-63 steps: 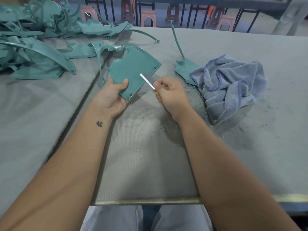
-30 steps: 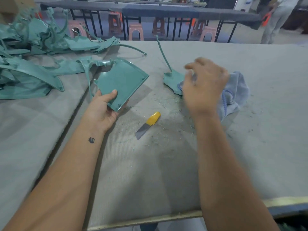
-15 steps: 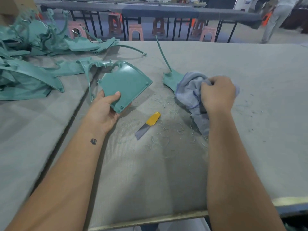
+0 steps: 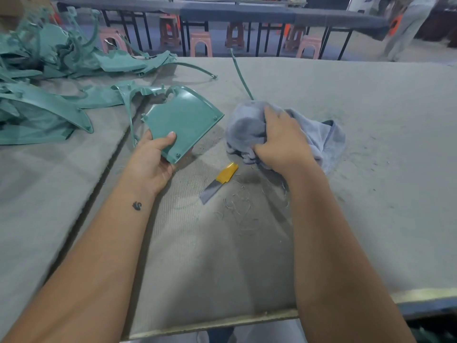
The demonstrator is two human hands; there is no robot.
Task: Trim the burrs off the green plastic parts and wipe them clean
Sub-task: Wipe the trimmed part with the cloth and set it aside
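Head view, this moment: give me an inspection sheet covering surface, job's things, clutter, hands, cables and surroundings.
Surface: grey felt-covered table, strewn with thin green shavings near the middle.
Job's things: green plastic part held tilted up off the table; grey cloth bunched beside it; yellow-handled blade lying flat on the table, untouched.
Clutter: pile of green parts at far left; a thin green strip sticking up behind the cloth.
Hands: left hand holds the part's near corner, thumb on top; right hand grips the cloth.
Cables: nothing seen.
Surroundings: pink stools under a dark bench beyond the table; a person standing at far right.
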